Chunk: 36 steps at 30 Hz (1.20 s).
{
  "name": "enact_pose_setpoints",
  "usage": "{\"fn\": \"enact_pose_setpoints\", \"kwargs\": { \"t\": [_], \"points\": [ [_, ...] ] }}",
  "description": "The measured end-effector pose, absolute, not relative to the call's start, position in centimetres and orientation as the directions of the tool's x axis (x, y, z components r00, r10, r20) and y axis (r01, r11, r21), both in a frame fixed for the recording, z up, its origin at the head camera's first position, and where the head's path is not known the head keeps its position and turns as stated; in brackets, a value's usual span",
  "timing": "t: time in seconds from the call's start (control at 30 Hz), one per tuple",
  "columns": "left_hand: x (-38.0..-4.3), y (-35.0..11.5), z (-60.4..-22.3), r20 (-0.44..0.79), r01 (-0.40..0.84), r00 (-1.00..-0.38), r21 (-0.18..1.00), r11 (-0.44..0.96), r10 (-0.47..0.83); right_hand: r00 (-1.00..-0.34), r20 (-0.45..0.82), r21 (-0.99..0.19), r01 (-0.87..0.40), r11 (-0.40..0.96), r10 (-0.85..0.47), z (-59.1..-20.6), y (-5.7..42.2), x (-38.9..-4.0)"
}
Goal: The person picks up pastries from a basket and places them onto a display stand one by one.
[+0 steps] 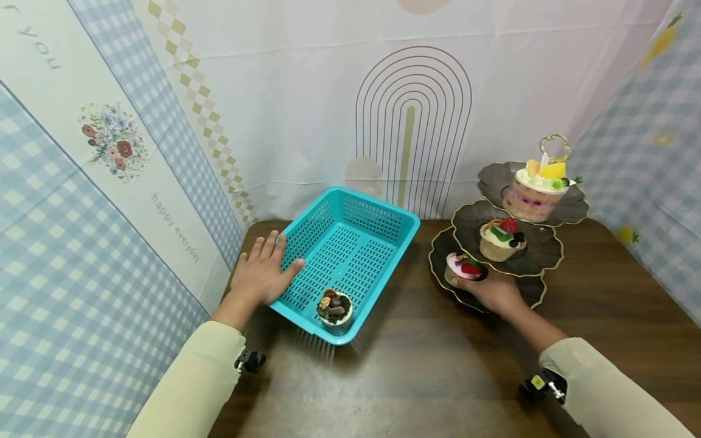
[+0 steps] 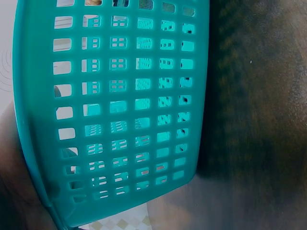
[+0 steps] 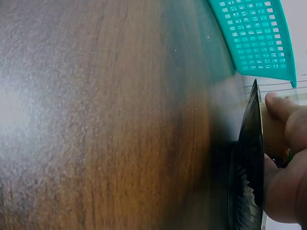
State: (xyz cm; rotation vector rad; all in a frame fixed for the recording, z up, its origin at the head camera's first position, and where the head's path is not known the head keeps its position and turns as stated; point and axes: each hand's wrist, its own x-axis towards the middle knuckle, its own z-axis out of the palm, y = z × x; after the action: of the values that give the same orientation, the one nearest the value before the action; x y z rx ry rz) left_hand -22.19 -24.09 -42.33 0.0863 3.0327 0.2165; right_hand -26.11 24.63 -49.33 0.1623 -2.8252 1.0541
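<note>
My left hand (image 1: 260, 274) rests with fingers spread on the left rim of a turquoise perforated basket (image 1: 342, 258). A chocolate-topped dessert cup (image 1: 336, 309) sits inside, in the near corner. On the bottom tier of a three-tier dessert stand (image 1: 539, 267), my right hand (image 1: 497, 293) grips a pink-topped cupcake (image 1: 459, 265) with a red berry on it. The right wrist view shows the thumb against the cupcake's tan side (image 3: 274, 127), just above the dark plate edge (image 3: 249, 158); the other fingers are mostly hidden.
A fruit-topped cream tart (image 1: 499, 242) stands on the middle tier, directly over my right hand. The top tier holds a tall layered fruit cup (image 1: 533, 193) beside a gold ring handle (image 1: 555, 148). Wooden table (image 1: 394, 377) lies between basket and stand; a printed cloth (image 1: 296, 109) hangs behind.
</note>
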Motion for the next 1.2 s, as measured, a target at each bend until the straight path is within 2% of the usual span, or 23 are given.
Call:
{"fn": "enact_pose_setpoints", "kwargs": {
  "t": [0.43,0.7,0.87,1.2],
  "points": [
    [-22.2,-24.1,-42.5,-0.093,0.048,-0.994,0.143,0.989,0.061,-0.992,0.117,-0.580,-0.108,0.808,-0.048,-49.4,25.2,-26.3],
    [-22.2,-24.1,-42.6,-0.093,0.051,-0.994,0.145,0.988,0.065,-0.980,0.181,-0.531,-0.168,0.831,-0.083,-48.7,26.2,-24.4],
    [-22.3,-24.2,-42.4,-0.095,0.055,-0.993,0.149,0.987,0.070,-0.981,0.172,-0.513,-0.167,0.842,-0.090,-47.7,26.5,-22.6],
    [-22.2,-24.3,-42.3,-0.107,0.052,-0.992,0.148,0.988,0.068,-0.987,0.069,-0.478,-0.162,0.863,-0.147,-45.7,25.6,-20.5]
  ]
}}
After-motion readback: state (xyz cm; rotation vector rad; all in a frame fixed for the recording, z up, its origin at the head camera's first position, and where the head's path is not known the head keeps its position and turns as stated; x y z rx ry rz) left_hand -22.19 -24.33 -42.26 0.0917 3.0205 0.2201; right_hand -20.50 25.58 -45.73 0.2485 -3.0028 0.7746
